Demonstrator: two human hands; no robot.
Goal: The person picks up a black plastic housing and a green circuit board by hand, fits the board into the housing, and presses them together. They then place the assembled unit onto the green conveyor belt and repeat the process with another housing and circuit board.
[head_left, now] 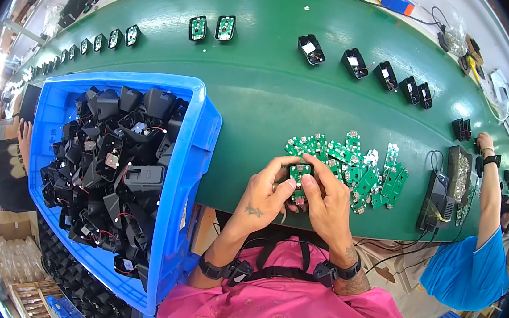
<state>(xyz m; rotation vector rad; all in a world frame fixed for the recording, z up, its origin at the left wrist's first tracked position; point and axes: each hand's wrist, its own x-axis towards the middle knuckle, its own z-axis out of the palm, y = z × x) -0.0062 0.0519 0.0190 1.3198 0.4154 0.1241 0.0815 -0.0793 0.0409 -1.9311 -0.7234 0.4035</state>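
Checking the head view: what is each grip on?

The left hand (pixel 261 197) and right hand (pixel 328 199) are both closed around one black plastic housing (pixel 312 169), thumbs at the green circuit board (pixel 299 170) inside, near the front edge of the bench (pixel 250 116).

Surroundings?

Loose circuit boards (pixel 365 181) lie heaped just beyond the right hand. At left, a blue plastic crate (pixel 189 159) holds piled black housings (pixel 145 178).
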